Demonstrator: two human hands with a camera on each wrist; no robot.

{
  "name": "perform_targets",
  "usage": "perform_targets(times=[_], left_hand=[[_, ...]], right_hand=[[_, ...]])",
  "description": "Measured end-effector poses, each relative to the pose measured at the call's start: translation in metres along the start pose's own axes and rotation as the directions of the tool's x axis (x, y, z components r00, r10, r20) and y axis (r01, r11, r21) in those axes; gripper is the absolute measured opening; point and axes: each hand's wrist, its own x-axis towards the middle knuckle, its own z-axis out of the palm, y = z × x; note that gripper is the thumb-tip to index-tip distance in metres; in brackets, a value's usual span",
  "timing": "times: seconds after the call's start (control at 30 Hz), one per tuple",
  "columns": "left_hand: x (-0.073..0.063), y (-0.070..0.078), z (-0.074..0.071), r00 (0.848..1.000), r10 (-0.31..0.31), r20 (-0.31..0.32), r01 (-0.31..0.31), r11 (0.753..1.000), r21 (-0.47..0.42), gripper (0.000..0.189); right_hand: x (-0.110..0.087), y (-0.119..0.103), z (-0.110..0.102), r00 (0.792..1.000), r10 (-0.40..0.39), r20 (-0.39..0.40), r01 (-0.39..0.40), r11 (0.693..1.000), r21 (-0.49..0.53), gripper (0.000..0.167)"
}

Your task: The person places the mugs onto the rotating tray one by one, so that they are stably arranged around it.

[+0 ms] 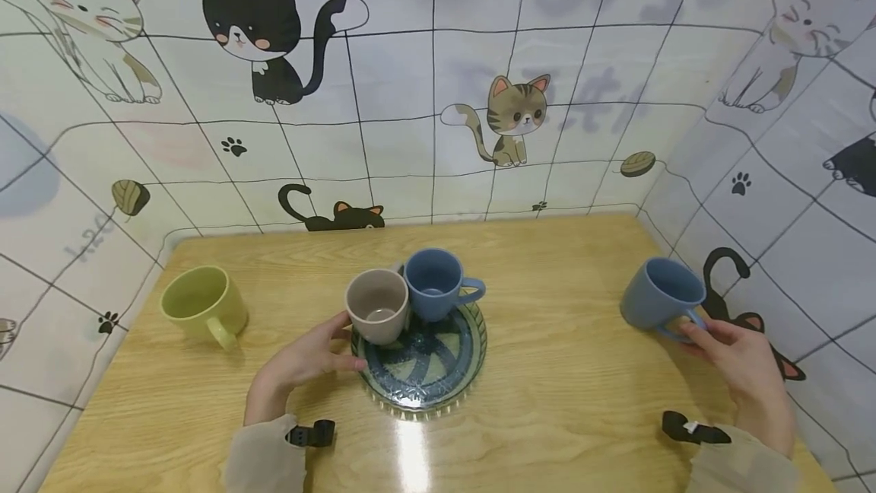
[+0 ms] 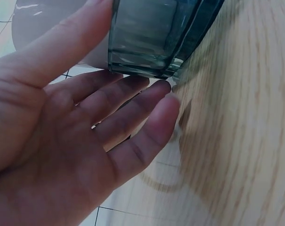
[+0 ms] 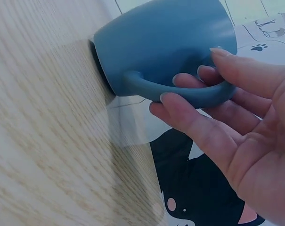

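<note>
At the right side of the table, a blue mug is held by its handle in my right hand. Thumb and fingers pinch that handle, and the mug's base is close to the wood. A round, patterned glass plate with a scalloped rim lies at the centre. My left hand grips its left edge, thumb over the rim and fingers along the side. A beige mug and a second blue mug stand side by side on the plate's back part, handle of the blue one to the right.
A yellow-green mug stands on the wooden table at the far left, its handle towards the front. Cat-print cloth walls enclose the table at the back and both sides, the right one close to my right hand.
</note>
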Motion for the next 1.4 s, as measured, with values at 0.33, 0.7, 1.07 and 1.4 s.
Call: perform_targets(times=[0.33,0.7,1.07,1.4], left_hand=[[0.000,-0.005,-0.004,0.999,0.045,0.018,-0.045,0.999,0.002,0.084],[0.001,-0.005,-0.007,0.996,0.069,0.052,-0.063,0.991,-0.118,0.072],[-0.002,-0.005,-0.012,0.998,0.052,0.033,-0.047,0.988,-0.149,0.067],[-0.005,-0.006,-0.013,0.999,0.021,0.024,-0.017,0.985,-0.171,0.069]], right_hand=[[0.001,-0.010,0.008,0.993,-0.117,0.014,0.116,0.992,0.058,0.044],[-0.003,-0.026,0.012,0.972,-0.233,0.032,0.201,0.895,0.398,0.013],[-0.005,-0.049,0.033,0.942,-0.334,0.029,0.289,0.854,0.433,0.015],[-0.004,-0.067,0.061,0.910,-0.414,0.028,0.373,0.846,0.381,0.027]])
